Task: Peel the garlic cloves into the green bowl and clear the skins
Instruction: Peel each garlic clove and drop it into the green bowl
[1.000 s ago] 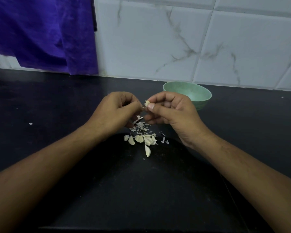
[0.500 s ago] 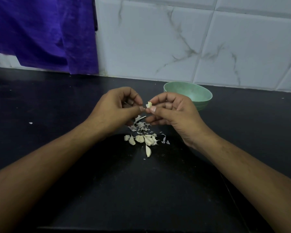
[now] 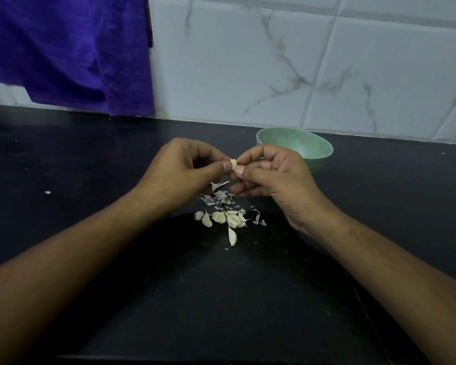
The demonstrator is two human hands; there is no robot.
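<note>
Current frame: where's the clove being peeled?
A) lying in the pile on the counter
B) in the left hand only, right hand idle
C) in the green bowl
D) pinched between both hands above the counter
D: the clove is pinched between the fingertips of the left hand and the right hand, held above the skins and short of the green bowl.

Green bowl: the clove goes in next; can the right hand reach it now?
Probably yes: the green bowl sits just beyond the right hand holding the garlic clove, nothing visible between them.
</note>
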